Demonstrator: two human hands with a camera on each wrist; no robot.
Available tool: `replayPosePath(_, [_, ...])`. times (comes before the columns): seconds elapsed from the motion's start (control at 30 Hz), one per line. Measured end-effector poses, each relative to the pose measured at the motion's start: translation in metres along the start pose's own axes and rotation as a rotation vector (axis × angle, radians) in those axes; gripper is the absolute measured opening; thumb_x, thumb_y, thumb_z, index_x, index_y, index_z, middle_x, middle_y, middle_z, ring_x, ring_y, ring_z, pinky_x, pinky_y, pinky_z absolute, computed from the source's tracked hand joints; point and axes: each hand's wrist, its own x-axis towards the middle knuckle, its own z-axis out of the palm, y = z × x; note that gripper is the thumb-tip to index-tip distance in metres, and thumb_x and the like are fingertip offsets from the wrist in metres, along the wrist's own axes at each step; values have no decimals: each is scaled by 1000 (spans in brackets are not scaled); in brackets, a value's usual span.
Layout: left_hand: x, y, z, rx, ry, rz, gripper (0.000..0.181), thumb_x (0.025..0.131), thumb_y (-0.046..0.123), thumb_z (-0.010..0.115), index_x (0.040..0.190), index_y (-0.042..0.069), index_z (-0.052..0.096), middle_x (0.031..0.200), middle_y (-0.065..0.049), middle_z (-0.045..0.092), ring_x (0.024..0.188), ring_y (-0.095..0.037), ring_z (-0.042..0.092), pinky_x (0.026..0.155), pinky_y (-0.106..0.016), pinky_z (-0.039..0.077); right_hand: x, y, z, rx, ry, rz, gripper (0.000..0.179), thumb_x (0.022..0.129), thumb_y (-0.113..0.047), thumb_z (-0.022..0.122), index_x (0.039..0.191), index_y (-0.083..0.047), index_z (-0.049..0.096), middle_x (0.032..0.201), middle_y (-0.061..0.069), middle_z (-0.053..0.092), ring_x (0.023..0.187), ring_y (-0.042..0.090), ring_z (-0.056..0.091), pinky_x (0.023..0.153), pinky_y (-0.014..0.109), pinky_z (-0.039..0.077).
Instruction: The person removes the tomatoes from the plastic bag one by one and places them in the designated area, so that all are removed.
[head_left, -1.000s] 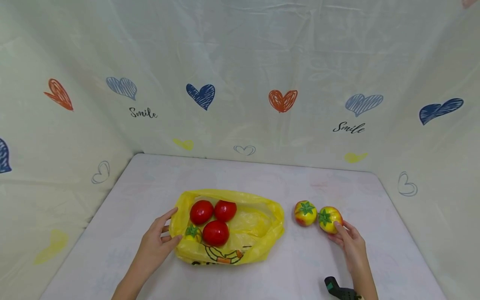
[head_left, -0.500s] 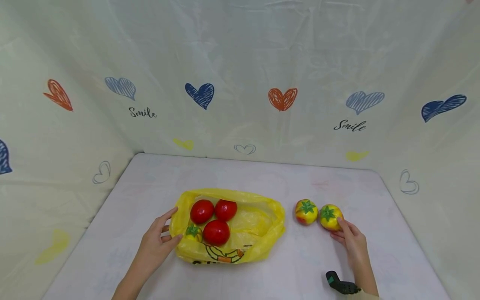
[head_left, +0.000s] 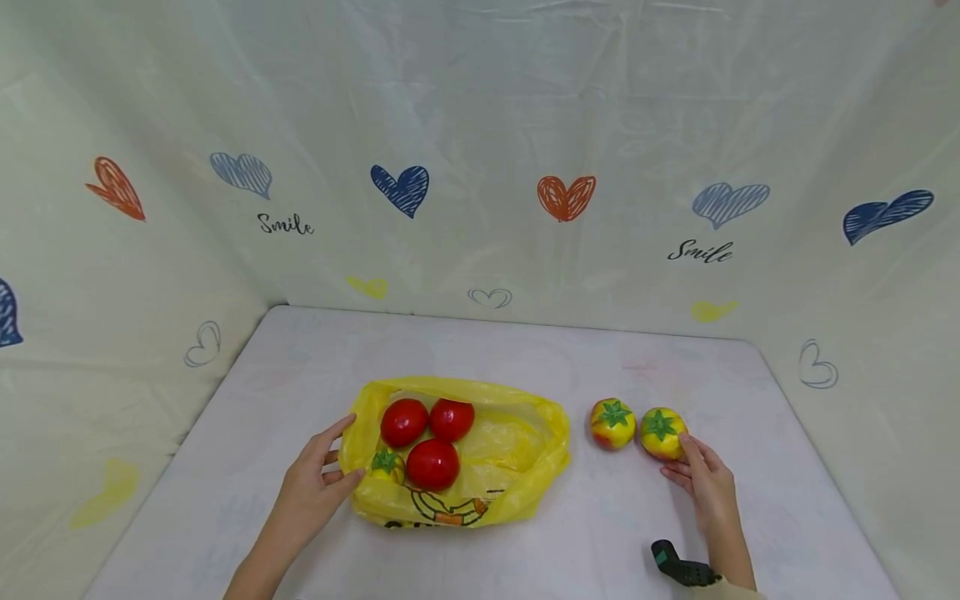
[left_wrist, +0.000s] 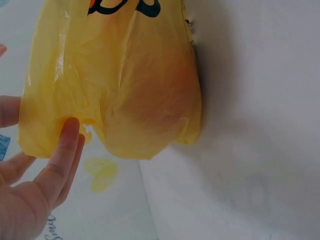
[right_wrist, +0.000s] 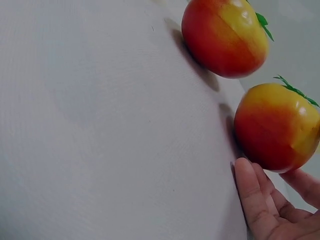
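Note:
A yellow plastic bag [head_left: 517, 492] lies mouth up on the table, left of centre in the head view. Inside it sit several round fruits: shiny red ones [head_left: 432, 465] and a yellow one with a green star-shaped top [head_left: 386, 463]. My left hand [head_left: 318, 483] holds the bag's left end, thumb and fingers on either side of the plastic. Right of the bag stand two yellow-and-red tomatoes with green leafy tops. Against the right-hand tomato [head_left: 663, 433], my right hand [head_left: 708, 483] rests its nearly straight fingertips. The left-hand tomato [head_left: 612, 423] stands untouched beside it.
The white table [head_left: 585, 533] has its back edge against a pale curtain [head_left: 480, 250] printed with hearts and "Smile". A black strap-like device [head_left: 678, 567] is on the right wrist. Bare tabletop lies between the bag and the tomatoes.
The right-hand tomato has tipped so its green top faces more upward. My right thumb has slid from its front to its right edge. The left hand and bag stay put.

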Motion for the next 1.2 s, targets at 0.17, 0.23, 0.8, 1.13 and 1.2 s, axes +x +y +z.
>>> replayPosePath(0.17, [0,0,0,-6,6,13,67,83,4,64,143,11,34,139,-18,37,111,-34,52,82,-31,56,1,1,-1,-15,-21,-6,89,85,-64,45,147,-5,23,81,-9,55,68,2,62,69,13,54])
replayPosePath(0.23, [0,0,0,-10,6,16,67,84,4,64,143,11,34,139,-19,37,111,-33,52,81,-31,56,2,1,-1,-18,-27,-11,88,86,-63,43,148,-5,21,83,-8,54,69,1,61,69,13,54])
replayPosePath(0.8, [-1,0,0,-6,1,1,67,84,5,64,143,12,33,140,-18,37,112,-33,51,83,-32,56,0,5,3,25,29,-43,87,86,-64,40,149,-8,16,91,-8,52,73,-1,60,71,13,54])
replayPosePath(1.13, [0,-2,1,-12,0,-6,67,84,4,64,143,13,33,141,-18,36,113,-34,52,82,-32,56,1,7,6,15,64,-36,87,86,-63,41,149,-9,16,97,-3,51,72,0,61,69,13,54])
replayPosePath(1.2, [0,-2,1,-13,0,-6,67,84,4,64,143,13,33,140,-18,36,113,-34,52,82,-32,56,2,7,6,14,74,-38,88,85,-64,42,149,-8,16,98,-1,52,71,0,61,68,14,54])
